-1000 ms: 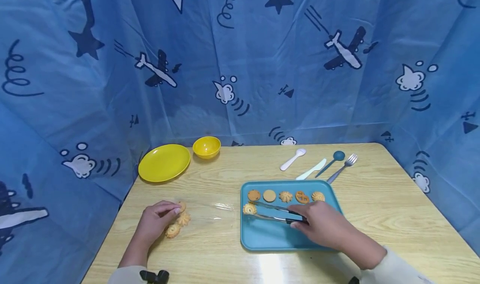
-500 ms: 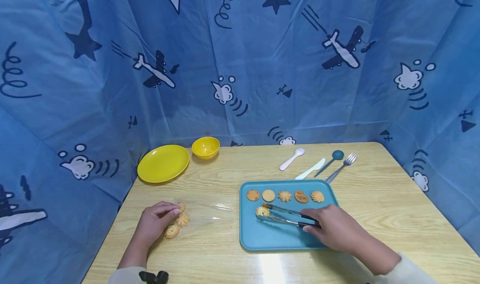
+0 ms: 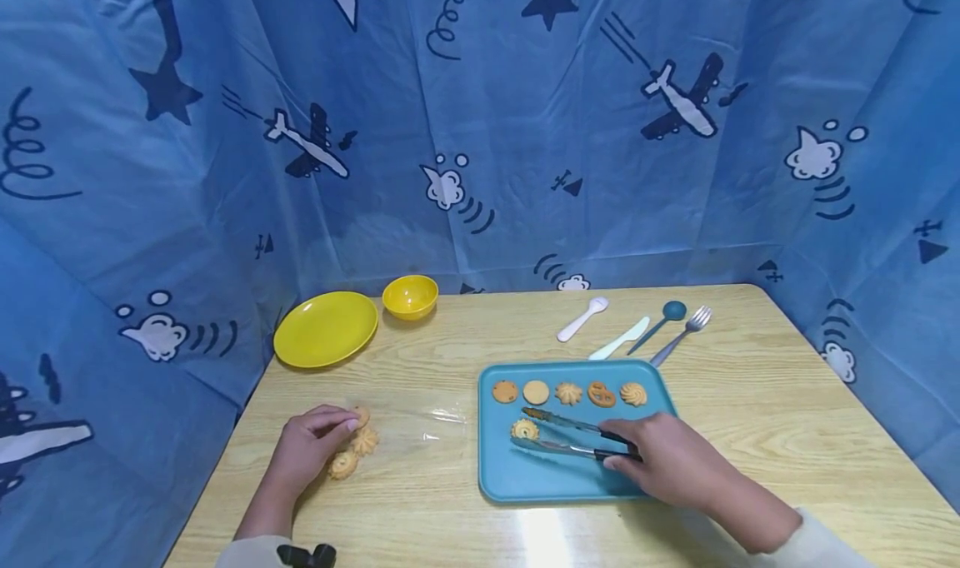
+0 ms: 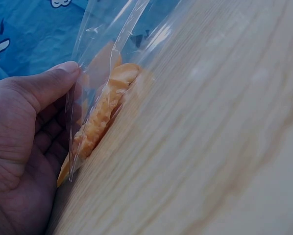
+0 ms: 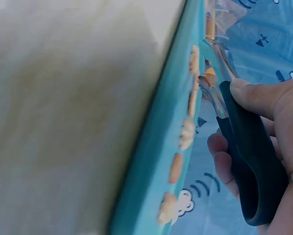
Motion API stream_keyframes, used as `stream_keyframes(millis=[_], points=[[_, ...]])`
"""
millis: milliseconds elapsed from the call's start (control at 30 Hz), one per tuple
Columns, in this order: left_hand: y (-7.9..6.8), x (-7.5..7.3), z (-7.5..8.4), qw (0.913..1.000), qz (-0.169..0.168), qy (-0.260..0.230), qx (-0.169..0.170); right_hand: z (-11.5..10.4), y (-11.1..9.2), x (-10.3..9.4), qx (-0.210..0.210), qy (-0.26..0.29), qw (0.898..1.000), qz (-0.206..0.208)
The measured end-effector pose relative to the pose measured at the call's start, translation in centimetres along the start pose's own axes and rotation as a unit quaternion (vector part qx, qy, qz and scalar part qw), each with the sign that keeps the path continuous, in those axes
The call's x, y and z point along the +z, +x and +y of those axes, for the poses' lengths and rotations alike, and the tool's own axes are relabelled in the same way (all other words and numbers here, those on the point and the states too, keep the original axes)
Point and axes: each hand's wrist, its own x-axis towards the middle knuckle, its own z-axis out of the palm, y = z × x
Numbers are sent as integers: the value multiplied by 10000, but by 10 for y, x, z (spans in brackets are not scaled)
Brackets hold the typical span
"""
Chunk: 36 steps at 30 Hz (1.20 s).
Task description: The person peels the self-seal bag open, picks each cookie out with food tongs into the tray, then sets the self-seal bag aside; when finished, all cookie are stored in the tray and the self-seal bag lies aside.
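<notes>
My left hand (image 3: 307, 445) pinches a clear plastic bag (image 4: 122, 29) between thumb and fingers on the left of the table. Several cookies (image 3: 364, 442) lie inside the bag, partly hidden behind the fingers. Over the teal tray (image 3: 555, 483), my right hand (image 3: 671, 460) grips black-handled tongs (image 5: 256, 161). A ring-shaped cookie (image 3: 525, 430) lies between the tong tips, low over or on the tray; a small gap shows below the upper tip. Behind it, along the tray's far side, runs a row of several cookies, among them a pretzel (image 3: 602, 395).
A yellow plate (image 3: 326, 331) and a yellow bowl (image 3: 410, 298) stand at the back left. Behind the tray lie a white spoon (image 3: 582, 319), a pale knife (image 3: 619, 339), a dark teal spoon (image 3: 657, 326) and a fork (image 3: 681, 336). A blue curtain (image 3: 510, 226) borders the table.
The tongs and ring-shaped cookie have moved right from the tray's left edge. Since half a second ago the tong tips have spread slightly around the cookie. My left hand has stayed still.
</notes>
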Motion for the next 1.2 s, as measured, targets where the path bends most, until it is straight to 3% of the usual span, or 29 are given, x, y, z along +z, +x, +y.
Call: stream_keyframes(millis=[233, 400, 800, 1200], points=[[-2, 1, 0, 9997, -39, -213, 66, -19, 25, -1, -466, 404, 9980, 160], [-1, 3, -3, 9998, -22, -154, 85, -41, 53, 11, -769, 561, 9954, -101], [0, -1, 3, 9998, -14, 142, 145, -95, 126, 48, -1248, 298, 9882, -838], [0, 0, -1, 9998, 11, 103, 185, -118, 153, 64, -1496, 302, 9835, -975]])
